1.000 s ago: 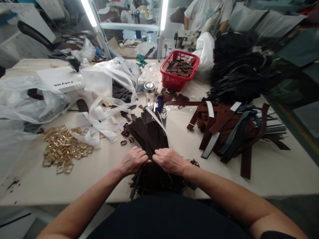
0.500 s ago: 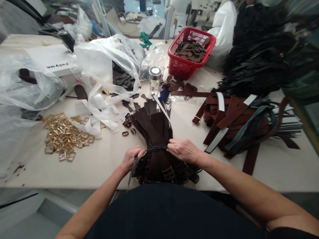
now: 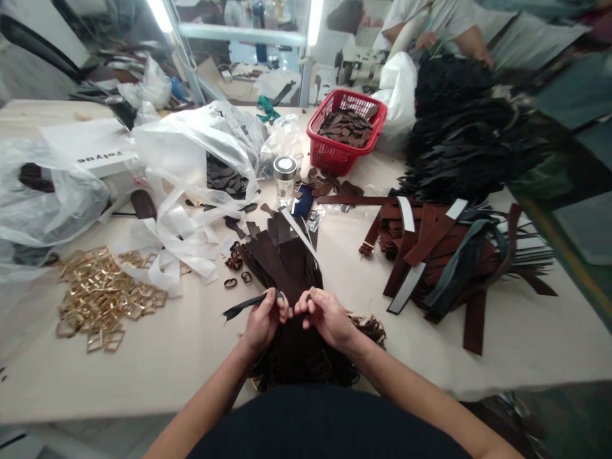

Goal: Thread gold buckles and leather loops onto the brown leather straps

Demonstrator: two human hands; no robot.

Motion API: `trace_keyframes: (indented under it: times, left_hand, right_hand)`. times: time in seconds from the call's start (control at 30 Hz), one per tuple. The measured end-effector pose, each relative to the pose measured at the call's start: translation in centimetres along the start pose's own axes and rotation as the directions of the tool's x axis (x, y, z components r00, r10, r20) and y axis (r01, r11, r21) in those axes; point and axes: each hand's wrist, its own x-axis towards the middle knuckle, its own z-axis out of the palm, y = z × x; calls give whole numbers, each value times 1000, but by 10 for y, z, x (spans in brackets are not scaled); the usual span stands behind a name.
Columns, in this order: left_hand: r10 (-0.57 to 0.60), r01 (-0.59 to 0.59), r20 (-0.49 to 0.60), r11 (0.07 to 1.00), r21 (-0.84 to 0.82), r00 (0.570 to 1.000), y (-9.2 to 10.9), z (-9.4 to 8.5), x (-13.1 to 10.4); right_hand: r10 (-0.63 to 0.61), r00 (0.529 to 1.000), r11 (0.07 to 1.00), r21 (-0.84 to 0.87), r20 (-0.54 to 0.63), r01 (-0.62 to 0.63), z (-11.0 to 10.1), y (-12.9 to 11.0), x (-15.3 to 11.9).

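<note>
the bundle (image 3: 287, 258) lies at lower centre of the frame, its long axis running up and down. over its middle, about equally near, the left hand (image 3: 264, 320) pinches a dark tie (image 3: 243, 306), tail pointing left; the right hand (image 3: 329, 319) curls just beside, its hold hard to tell. buckles (image 3: 102, 287) lie left, a basket (image 3: 335, 159) upper centre.

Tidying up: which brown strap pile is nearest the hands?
The dark brown pile, beneath the left hand and the right hand; the reddish-brown pile lies farther right.
</note>
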Motion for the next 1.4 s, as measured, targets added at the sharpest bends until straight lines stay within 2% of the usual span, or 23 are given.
trace_keyframes:
  times: [0.07,0.13,0.2,0.37,0.43,0.5,0.53,0.57,0.63,0.7,0.73,0.77,0.8,0.83,0.9,0.93,0.97,1.0,1.07,1.13,1.2,1.4]
  left_hand:
    - [-22,24,-22,997,78,1000,-1,-1,3]
    - [-45,48,-21,987,155,999,-2,-3,4]
    - [-68,73,-31,977,202,997,-1,-4,3]
    - [-62,96,-113,941,323,992,-4,-5,2]
    - [-37,77,-101,903,424,994,-5,-6,3]
    - [14,10,-39,833,554,999,-4,-8,3]
    - [40,-39,12,790,612,999,-4,-9,2]
    - [58,-91,71,747,658,996,-4,-11,1]
    - [94,-195,179,678,708,979,-6,-13,-2]
    - [161,-298,256,641,707,953,-13,-15,-4]
    - [214,-349,278,630,694,937,-17,-16,-4]
    - [268,-395,290,623,675,919,-22,-17,-5]
    - [308,-432,303,617,658,902,-26,-19,-4]
    - [332,-458,317,610,646,888,-29,-20,-4]
    - [345,-482,337,597,642,876,-31,-21,-4]
    - [339,-481,342,599,640,876,-31,-21,-4]
    - [331,-472,337,610,637,882,-30,-21,-5]
    - [320,-453,322,626,635,891,-28,-20,-6]
    - [291,-409,287,659,632,913,-25,-18,-8]
    - [288,-405,284,664,629,914,-22,-17,-11]
    - [309,-428,296,658,620,904,-22,-16,-14]
    - [323,-353,159,742,570,933,-26,-16,-20]
  right_hand:
    - [9,1000,998,-66,6,-9,1,4,6]
    - [-23,999,959,-282,48,35,-2,2,10]
    - [-47,997,902,-426,58,67,-4,-2,11]
    - [-25,999,908,-417,20,31,-8,-2,12]
    - [-8,1000,927,-375,8,11,-10,-3,10]
    - [-99,995,906,-413,8,94,-11,-8,6]
    - [-195,981,857,-483,21,181,-11,-12,3]
    - [-304,951,770,-574,54,278,-10,-15,0]
    - [-457,870,521,-737,184,430,-5,-20,-5]
    - [-495,801,279,-812,336,513,2,-21,-6]
    - [-491,776,190,-821,396,539,6,-19,-6]
    - [-485,762,138,-823,429,552,9,-18,-4]
    - [-479,766,137,-826,429,548,11,-16,-3]
    - [-469,792,188,-832,391,522,12,-15,-1]
    - [-402,879,361,-838,256,409,11,-16,3]
    - [-340,918,420,-841,204,342,9,-17,4]
    - [-270,946,437,-853,178,285,6,-18,5]
    - [-207,961,415,-874,181,254,3,-19,6]
    - [-127,963,304,-914,239,267,-2,-21,6]
    - [-86,952,205,-930,294,306,-7,-21,7]
    - [-57,949,167,-934,311,316,-11,-20,8]
    - [-78,965,334,-906,249,261,-18,-18,5]
